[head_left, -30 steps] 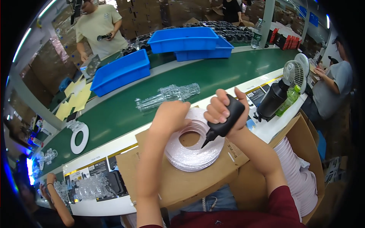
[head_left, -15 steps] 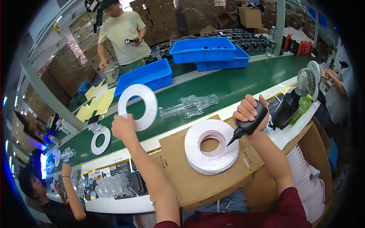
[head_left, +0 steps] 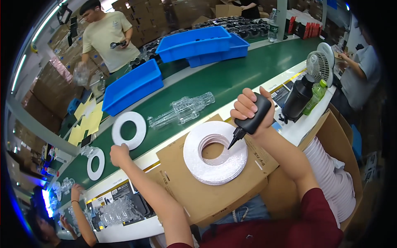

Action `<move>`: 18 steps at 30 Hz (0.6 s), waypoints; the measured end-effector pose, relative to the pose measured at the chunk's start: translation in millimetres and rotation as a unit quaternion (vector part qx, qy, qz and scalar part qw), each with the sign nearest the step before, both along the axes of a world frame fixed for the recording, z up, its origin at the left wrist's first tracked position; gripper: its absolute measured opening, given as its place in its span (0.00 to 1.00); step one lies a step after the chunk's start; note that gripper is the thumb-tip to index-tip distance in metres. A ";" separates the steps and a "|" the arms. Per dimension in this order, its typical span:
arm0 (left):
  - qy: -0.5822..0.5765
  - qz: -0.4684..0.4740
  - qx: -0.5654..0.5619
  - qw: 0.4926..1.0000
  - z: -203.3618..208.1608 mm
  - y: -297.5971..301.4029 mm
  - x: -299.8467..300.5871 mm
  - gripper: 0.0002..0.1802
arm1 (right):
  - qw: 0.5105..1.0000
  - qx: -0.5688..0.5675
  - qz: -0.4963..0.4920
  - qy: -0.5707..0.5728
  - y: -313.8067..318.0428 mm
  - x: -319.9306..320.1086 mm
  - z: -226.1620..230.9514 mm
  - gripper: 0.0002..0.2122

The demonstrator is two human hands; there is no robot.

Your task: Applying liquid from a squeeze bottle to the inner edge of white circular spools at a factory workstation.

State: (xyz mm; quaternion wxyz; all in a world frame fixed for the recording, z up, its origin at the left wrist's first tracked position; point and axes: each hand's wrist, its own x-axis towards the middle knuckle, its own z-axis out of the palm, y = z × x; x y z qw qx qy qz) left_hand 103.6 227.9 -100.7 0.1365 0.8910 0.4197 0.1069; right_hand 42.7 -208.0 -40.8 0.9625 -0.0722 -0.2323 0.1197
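In my right hand (head_left: 252,113) is a black squeeze bottle (head_left: 257,110), its thin nozzle pointing down to the left over a stack of white glittery rings (head_left: 194,165). The stack rests on a flattened cardboard box (head_left: 173,173) in front of me. My left hand (head_left: 120,155) pinches the near edge of a single white ring (head_left: 139,129) at the green conveyor belt (head_left: 231,78); the fingertips are partly hidden. Beyond the stack, a clear plastic assembly (head_left: 182,110) lies on the belt. Farther left lies another white ring (head_left: 96,165) beside a clear part.
Blue bins (head_left: 134,89) stand along the far side of the belt. To the right are a black bottle (head_left: 298,97), a green bottle (head_left: 316,95) and a fan (head_left: 318,64). An open carton (head_left: 347,153) holds many stacked white rings. Co-workers stand across the belt and at both sides.
My left hand has lowered the white ring from a raised tilt toward the belt, moving left and down. My right hand still holds the squeeze bottle over the stack. The view has shifted.
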 end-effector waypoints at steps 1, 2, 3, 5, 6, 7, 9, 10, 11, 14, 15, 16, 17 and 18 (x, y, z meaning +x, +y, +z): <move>0.006 -0.011 0.001 1.000 5.1 -2.7 1.3 0.22 | 1.000 0.004 0.001 0.001 -1.6 -0.8 0.7 0.16; 0.009 -0.014 0.008 1.000 13.3 -11.7 -1.3 0.22 | 1.000 -0.005 -0.011 0.003 -4.3 -2.6 1.6 0.16; 0.007 -0.024 0.028 0.999 15.0 -12.8 -0.8 0.22 | 1.000 -0.014 -0.023 0.004 -5.8 -3.7 2.4 0.16; 0.006 -0.027 0.053 0.998 21.5 -11.8 -1.0 0.22 | 1.000 -0.010 -0.020 0.003 -4.8 -4.6 2.8 0.16; 0.013 -0.044 0.041 0.998 26.9 -10.8 -1.3 0.22 | 1.000 -0.010 -0.020 0.003 -3.3 -4.6 2.5 0.15; 0.020 -0.061 0.030 0.998 32.6 -9.8 -1.9 0.22 | 1.000 -0.007 -0.012 -0.002 -0.6 -3.9 2.3 0.16; 0.018 -0.154 0.022 0.988 47.6 -28.0 -3.4 0.24 | 1.000 -0.009 -0.012 -0.002 0.9 -3.7 1.4 0.16; 0.043 -0.239 0.020 0.970 55.0 -39.0 -2.8 0.25 | 1.000 -0.014 -0.015 -0.001 3.2 -2.9 0.9 0.16; 0.070 -0.327 0.018 0.942 62.1 -59.8 -1.4 0.26 | 1.000 -0.016 -0.016 0.001 0.4 -1.7 -1.9 0.16; 0.052 -0.477 0.007 0.877 86.0 -145.9 -19.1 0.28 | 1.000 -0.014 -0.027 0.005 -10.0 -3.1 -3.0 0.15; 0.039 -0.519 -0.018 0.854 89.0 -165.6 -25.9 0.29 | 1.000 -0.009 -0.025 0.004 -8.5 -2.6 -2.8 0.15; 0.073 -0.566 -0.028 0.821 86.3 -178.9 -25.6 0.31 | 1.000 -0.005 -0.021 0.003 -5.4 -1.6 -2.7 0.15; 0.056 -0.610 -0.029 0.790 84.0 -195.5 -30.4 0.32 | 1.000 -0.007 -0.018 -0.012 -6.1 -1.7 -0.9 0.15; 0.054 -0.607 -0.030 0.792 79.0 -203.1 -32.5 0.32 | 1.000 -0.008 -0.015 -0.013 -4.5 -1.2 -0.6 0.15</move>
